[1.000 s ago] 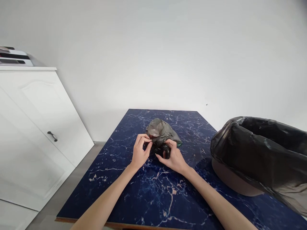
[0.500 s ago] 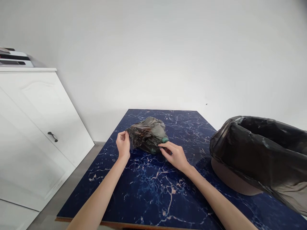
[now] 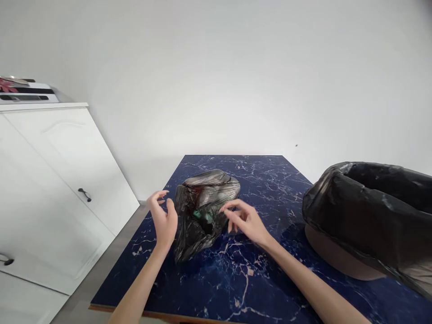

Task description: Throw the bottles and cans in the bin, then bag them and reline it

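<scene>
A crumpled black plastic bag (image 3: 189,240) lies on the dark blue marbled table (image 3: 216,288). Its loose mouth is spread toward me, and something green (image 3: 203,216) shows inside, with a reddish-brown patch behind the thin plastic. Just left of the bag, my left hand (image 3: 163,218) is open, fingers curved and apart, holding nothing. At the bag's right edge, my right hand (image 3: 245,220) has its thumb and forefinger pinched together on the plastic. The tips partly hide the grip.
On the right stands a bin (image 3: 340,258) lined with a large black bin bag (image 3: 364,220). A white cabinet (image 3: 67,180) is to the left, with a white and black device (image 3: 30,92) on top. A pale wall (image 3: 236,81) rises behind the table.
My left hand has let go of the bag and drawn back left, its fingers opening. The bag's mouth now spreads toward me. My right hand stays at its right side.
</scene>
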`<state>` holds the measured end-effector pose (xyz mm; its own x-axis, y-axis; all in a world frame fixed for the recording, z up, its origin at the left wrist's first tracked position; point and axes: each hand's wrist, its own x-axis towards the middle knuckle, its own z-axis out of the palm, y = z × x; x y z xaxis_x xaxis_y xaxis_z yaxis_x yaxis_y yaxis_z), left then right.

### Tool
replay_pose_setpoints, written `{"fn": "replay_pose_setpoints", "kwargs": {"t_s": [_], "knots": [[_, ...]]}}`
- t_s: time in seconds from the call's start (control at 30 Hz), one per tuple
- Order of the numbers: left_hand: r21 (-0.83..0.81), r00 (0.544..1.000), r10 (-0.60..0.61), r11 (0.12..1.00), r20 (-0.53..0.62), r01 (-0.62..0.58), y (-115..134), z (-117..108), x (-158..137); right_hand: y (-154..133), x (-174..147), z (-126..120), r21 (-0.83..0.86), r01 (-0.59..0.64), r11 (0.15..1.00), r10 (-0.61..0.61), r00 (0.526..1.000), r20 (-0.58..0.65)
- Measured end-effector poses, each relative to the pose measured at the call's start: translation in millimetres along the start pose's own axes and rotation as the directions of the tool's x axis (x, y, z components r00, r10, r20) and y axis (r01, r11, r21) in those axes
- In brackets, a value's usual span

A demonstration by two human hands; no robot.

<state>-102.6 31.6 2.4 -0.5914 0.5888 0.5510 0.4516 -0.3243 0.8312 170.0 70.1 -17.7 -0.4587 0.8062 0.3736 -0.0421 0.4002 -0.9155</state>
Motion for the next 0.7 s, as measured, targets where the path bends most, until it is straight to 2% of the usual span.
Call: {"fn": "replay_pose_setpoints", "kwargs": {"t_s": [0.03,0.07,0.1,0.13,0.17,0.2,0.23,0.3,0.47,0.57,0.63,0.7], "knots": [[0.045,0.993,0.072,0.996,0.091,-0.076,11,-9,-7,3,2,-2,-0.034,0.004,0.999,-0.008,0.994,-0.108],[0.100,0.951,0.159,0.976,0.266,-0.191,20,-17,-14,7,4,-4,-0.065,0.004,0.998,-0.016,0.984,-0.175],[0.136,0.865,0.220,0.941,0.450,-0.311,29,-24,-21,11,5,-5,-0.091,0.004,0.996,-0.023,0.978,-0.210],[0.157,0.748,0.252,0.890,0.614,-0.428,35,-29,-27,15,6,-5,-0.121,0.007,0.993,-0.035,0.973,-0.228],[0.169,0.639,0.253,0.835,0.726,-0.523,38,-34,-34,18,5,-4,-0.154,0.014,0.988,-0.050,0.972,-0.232],[0.188,0.571,0.239,0.787,0.785,-0.588,38,-38,-40,20,4,-1,-0.189,0.023,0.982,-0.065,0.974,-0.216],[0.218,0.543,0.223,0.744,0.810,-0.632,36,-42,-45,22,2,3,-0.225,0.035,0.974,-0.078,0.979,-0.187],[0.301,0.555,0.200,0.670,0.807,-0.679,25,-49,-54,24,-3,14,-0.295,0.060,0.953,-0.095,0.990,-0.107],[0.493,0.652,0.177,0.519,0.737,-0.698,-11,-64,-56,30,-14,40,-0.408,0.104,0.907,-0.097,0.995,0.038],[0.602,0.716,0.189,0.423,0.673,-0.677,-19,-67,-48,29,-16,44,-0.404,0.115,0.908,-0.091,0.993,0.079],[0.650,0.757,0.179,0.414,0.629,-0.637,-18,-63,-44,26,-15,44,-0.367,0.107,0.924,-0.079,0.993,0.091],[0.657,0.797,0.124,0.498,0.591,-0.566,-13,-54,-41,22,-14,42,-0.320,0.095,0.943,-0.068,0.993,0.092]]}}
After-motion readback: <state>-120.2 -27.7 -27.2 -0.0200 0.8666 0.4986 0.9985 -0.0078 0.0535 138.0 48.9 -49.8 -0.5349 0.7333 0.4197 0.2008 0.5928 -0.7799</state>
